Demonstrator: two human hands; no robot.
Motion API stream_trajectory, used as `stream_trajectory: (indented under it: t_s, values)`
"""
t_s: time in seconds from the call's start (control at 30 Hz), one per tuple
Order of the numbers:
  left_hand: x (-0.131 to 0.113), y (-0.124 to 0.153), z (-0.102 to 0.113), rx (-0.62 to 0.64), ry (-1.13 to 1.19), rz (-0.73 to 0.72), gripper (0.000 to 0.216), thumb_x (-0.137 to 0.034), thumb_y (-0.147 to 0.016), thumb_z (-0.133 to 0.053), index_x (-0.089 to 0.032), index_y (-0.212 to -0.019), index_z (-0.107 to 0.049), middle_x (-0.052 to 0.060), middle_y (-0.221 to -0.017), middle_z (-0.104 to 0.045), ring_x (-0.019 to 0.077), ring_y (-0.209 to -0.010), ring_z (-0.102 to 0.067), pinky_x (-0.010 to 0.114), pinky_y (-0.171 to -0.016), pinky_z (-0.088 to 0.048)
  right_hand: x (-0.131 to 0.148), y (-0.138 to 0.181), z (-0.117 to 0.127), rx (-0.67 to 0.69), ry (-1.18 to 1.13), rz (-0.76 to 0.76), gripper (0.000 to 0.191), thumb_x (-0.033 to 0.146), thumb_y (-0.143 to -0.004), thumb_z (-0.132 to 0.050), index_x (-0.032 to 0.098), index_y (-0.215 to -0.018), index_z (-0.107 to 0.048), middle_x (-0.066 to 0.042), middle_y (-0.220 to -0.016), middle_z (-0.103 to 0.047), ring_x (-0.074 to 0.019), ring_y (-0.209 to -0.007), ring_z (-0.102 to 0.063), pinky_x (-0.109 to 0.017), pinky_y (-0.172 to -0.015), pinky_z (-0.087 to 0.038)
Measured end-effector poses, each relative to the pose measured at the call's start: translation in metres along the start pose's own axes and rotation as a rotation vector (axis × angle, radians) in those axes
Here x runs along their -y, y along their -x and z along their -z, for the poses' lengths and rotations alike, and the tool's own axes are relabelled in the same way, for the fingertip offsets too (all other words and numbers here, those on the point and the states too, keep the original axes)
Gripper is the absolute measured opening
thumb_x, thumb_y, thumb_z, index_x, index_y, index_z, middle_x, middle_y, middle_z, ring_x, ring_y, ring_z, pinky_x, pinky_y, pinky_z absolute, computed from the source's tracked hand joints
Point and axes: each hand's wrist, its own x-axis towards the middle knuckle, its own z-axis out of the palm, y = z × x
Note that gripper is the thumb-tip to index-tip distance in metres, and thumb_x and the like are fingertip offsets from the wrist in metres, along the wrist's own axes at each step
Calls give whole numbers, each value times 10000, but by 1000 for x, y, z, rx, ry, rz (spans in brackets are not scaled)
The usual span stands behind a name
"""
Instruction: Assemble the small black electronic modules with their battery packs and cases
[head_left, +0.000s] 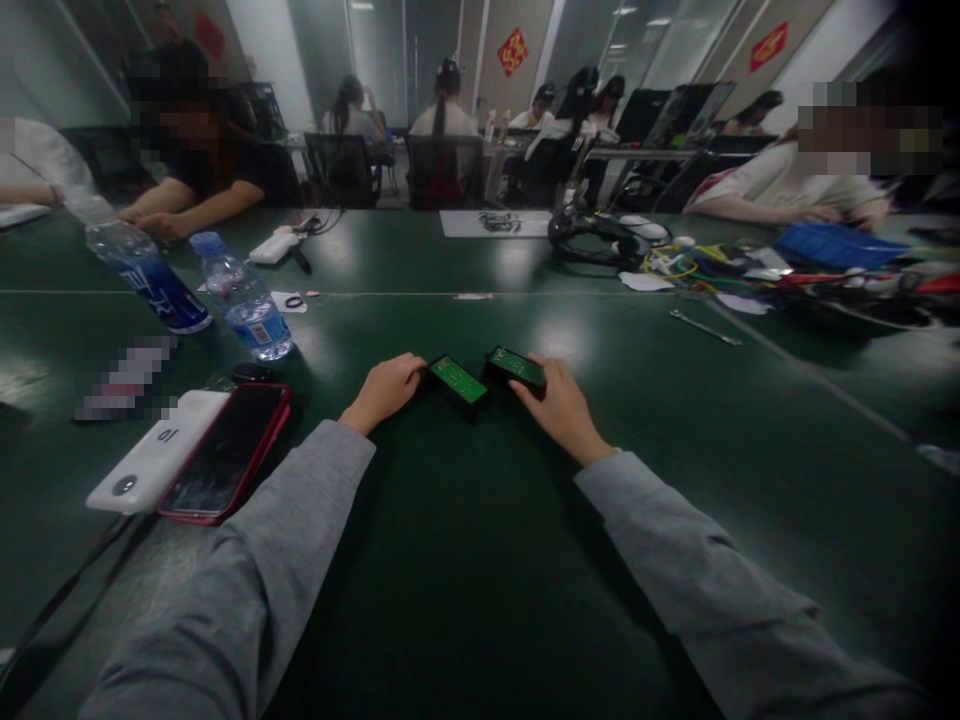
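Two small black boxes with green circuit boards on top lie side by side on the dark green table (465,560). My left hand (384,390) has its fingers curled round the left end of the left box (459,382). My right hand (559,405) grips the right box (514,367) from its right side. Both boxes rest on the table surface, almost touching each other. Grey sleeves cover both of my forearms.
At left lie a red-cased phone (227,452), a white power bank (157,452) and two water bottles (241,297). A wrench (705,327), cables, black headset (600,238) and a blue tray (829,245) sit at right. Other people sit across and behind.
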Motion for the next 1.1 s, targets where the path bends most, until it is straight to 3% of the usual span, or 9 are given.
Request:
stream_trajectory:
  t_s: [0.47, 0.7, 0.9, 1.1]
  values:
    - [-1, 1, 1, -5, 7, 2, 278, -186, -967, -410, -200, -1102, -652, 51, -1062, -678, 175, -905, -643, 305, -771, -519, 7, 2, 4, 49, 33, -1, 562, 531, -961, -492, 164, -1387, -471, -166, -1210, -588, -332, -1079, -603, -517, -898, -539]
    - [-2, 1, 1, -5, 6, 2, 283, -195, -971, -405, -204, -1112, -651, 54, -1079, -679, 180, -915, -645, 312, -779, -524, -3, 14, 22, 83, 63, -22, 579, 566, -962, -473, 177, -1391, -470, -166, -1244, -578, -339, -1105, -598, -533, -937, -518]
    - [-1, 2, 1, -3, 13, -3, 281, -197, -971, -408, -206, -1116, -648, 47, -1082, -677, 178, -916, -646, 307, -781, -525, -34, 38, 48, 73, 141, -98, 628, 607, -951, -463, 184, -1414, -457, -159, -1243, -570, -334, -1102, -593, -510, -943, -510]
    - [-1, 1, 0, -4, 10, 9, 284, -195, -970, -410, -211, -1121, -650, 50, -1093, -677, 178, -926, -647, 314, -805, -529, -97, 71, 88, 35, 242, -213, 697, 666, -910, -469, 179, -1408, -481, -177, -1250, -579, -343, -1143, -574, -471, -974, -471]
